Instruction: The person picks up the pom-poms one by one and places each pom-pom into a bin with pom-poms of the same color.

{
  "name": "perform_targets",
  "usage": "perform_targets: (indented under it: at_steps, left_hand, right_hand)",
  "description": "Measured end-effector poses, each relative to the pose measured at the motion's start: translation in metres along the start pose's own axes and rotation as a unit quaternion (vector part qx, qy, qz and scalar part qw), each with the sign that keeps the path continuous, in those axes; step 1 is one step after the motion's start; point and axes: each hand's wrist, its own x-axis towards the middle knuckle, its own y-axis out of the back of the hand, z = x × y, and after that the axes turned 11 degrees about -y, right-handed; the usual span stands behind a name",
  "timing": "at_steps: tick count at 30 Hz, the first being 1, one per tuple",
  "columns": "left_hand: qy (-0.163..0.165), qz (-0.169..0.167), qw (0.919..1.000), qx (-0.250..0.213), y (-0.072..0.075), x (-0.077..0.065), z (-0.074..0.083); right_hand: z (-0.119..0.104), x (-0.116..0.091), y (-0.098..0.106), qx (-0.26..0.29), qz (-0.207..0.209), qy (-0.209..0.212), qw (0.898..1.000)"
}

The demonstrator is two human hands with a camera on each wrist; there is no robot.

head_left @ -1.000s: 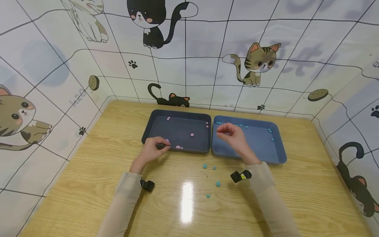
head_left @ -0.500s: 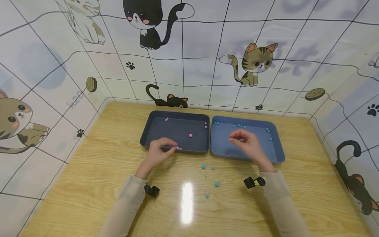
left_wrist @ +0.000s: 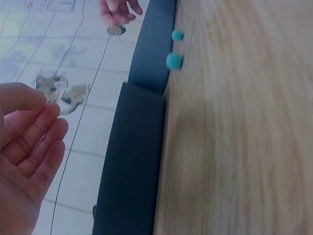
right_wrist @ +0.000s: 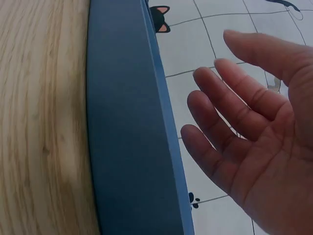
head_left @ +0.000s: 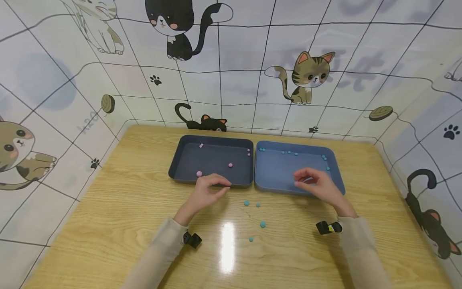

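My left hand (head_left: 203, 196) hovers over the near rim of a dark grey tray (head_left: 216, 154), fingers loosely bent and nothing between them. In the left wrist view the palm of the left hand (left_wrist: 29, 152) shows bare. The right hand (head_left: 321, 188) is over the near right part of a blue tray (head_left: 276, 170), thumb apart from the fingers. Its palm (right_wrist: 264, 171) holds nothing in the right wrist view. Small pink balls, among them one pink ball (head_left: 230, 165) mid-tray and a larger pink ball (head_left: 199, 174), lie in the dark tray. Teal balls (head_left: 289, 152) lie in the blue one.
Several teal balls are on the wooden table (head_left: 288, 253) in front of the trays, including a larger teal ball (head_left: 262, 224) and a small teal ball (head_left: 251, 239). The trays stand side by side near a wall (head_left: 238, 88) printed with cats.
Both hands have moved to the right. The left fingers have spread apart along the dark tray's near rim. The right hand has drawn back toward the near side, its fingers opening more.
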Motion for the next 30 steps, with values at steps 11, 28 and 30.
perform_targets:
  at_steps: [11,28,30]
  left_hand:
    - [0.039,-0.033,0.9973,-0.053,-0.028,-0.017,-0.02]
    - [0.057,-0.074,0.9898,-0.108,-0.042,-0.008,-0.004]
    - [0.073,-0.089,0.9864,-0.117,-0.041,-0.004,0.004]
  right_hand:
    - [0.02,-0.009,0.014,-0.015,-0.016,0.041,0.999]
    - [0.036,-0.018,0.025,-0.008,-0.041,0.014,0.999]
    - [0.036,-0.019,0.024,-0.007,-0.046,0.011,0.999]
